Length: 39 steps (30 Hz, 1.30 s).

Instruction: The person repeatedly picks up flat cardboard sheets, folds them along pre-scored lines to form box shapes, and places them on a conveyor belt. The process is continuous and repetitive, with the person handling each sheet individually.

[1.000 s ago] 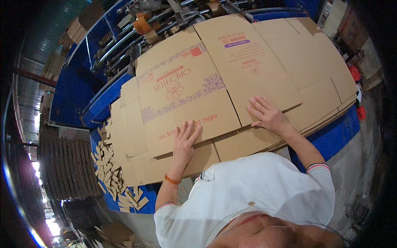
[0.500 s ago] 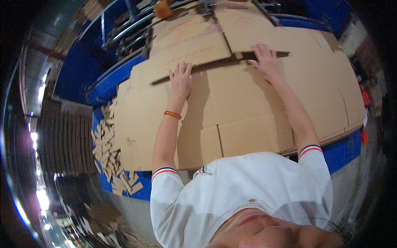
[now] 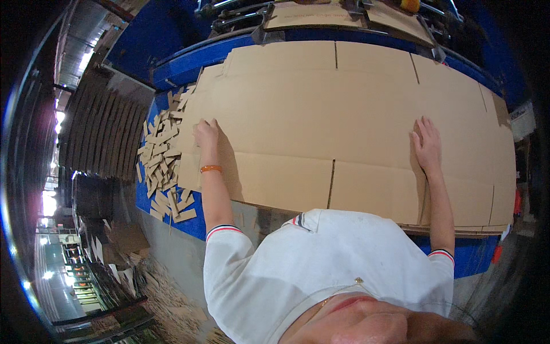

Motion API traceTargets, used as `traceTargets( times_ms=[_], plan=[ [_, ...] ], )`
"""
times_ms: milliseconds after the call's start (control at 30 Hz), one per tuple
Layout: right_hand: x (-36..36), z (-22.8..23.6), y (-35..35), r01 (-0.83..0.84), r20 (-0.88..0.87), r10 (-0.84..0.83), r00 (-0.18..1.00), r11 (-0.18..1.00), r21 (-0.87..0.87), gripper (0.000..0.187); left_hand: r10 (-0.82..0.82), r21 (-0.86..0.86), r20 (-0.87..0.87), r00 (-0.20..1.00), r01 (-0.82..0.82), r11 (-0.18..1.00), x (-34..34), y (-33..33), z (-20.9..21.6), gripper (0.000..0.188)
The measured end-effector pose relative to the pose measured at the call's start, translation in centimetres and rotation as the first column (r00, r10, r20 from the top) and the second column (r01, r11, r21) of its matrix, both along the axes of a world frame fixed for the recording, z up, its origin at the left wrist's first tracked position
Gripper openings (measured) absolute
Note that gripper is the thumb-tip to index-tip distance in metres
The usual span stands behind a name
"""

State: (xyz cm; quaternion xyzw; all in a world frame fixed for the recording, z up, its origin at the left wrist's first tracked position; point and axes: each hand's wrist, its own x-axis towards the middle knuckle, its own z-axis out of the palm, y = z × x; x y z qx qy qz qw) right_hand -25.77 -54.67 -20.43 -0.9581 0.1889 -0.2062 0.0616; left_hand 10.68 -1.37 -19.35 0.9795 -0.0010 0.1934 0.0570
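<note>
A large flat brown cardboard sheet [image 3: 298,109] with narrow slots cut into its near and far edges lies before me, on top of other sheets whose edges show at the near right. My left hand [image 3: 206,134] rests near the sheet's left end with its fingers curled in; whatever they may hold is hidden. On the right part of the sheet my right hand [image 3: 427,143] lies palm down, fingers stretched out and the thumb a little apart.
Loose cardboard strips [image 3: 163,146] are heaped on the blue table [image 3: 197,221] left of the sheet. Beyond the far edge stands a blue machine with metal bars, and printed cardboard [image 3: 312,14] lies in it. Further left rises a dark stack of sheets [image 3: 103,123].
Both hands have come back toward me from the dark gap at the far edge and spread apart. My left fingers have curled. The printed cardboard now lies farther off; the view has shifted.
</note>
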Motion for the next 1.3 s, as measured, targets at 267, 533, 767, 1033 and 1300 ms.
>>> traceTargets(
  times_ms=[267,533,767,1033,1300],
  plan=[
    [-0.7,0.2,0.3,0.008,0.004,-0.008,1.0,1.0,0.008,0.042,0.022,-0.051,-0.108,0.994,-0.028,0.998,0.8,0.2,8.1,0.053],
    [-3.7,1.7,3.1,0.028,-0.098,-0.019,0.995,0.996,0.089,0.044,-0.666,-0.757,-0.252,0.702,0.285,0.588,-2.8,2.0,20.9,0.066],
    [-13.8,0.0,3.7,0.432,-0.045,-0.433,0.9,0.873,0.227,0.049,-0.648,-0.917,0.343,0.681,0.091,-0.389,-19.8,3.8,11.3,0.075],
    [-37.3,-7.5,-8.6,0.032,0.189,-0.982,0.003,0.189,0.982,0.051,-0.531,-0.854,0.126,0.838,0.364,0.373,-16.7,5.4,8.1,0.077],
    [-29.7,-1.9,-0.4,-0.377,0.326,-0.932,-0.158,0.362,0.853,0.047,-0.383,-0.782,0.255,0.888,0.422,0.458,-12.9,3.7,13.2,0.042]
  ],
)
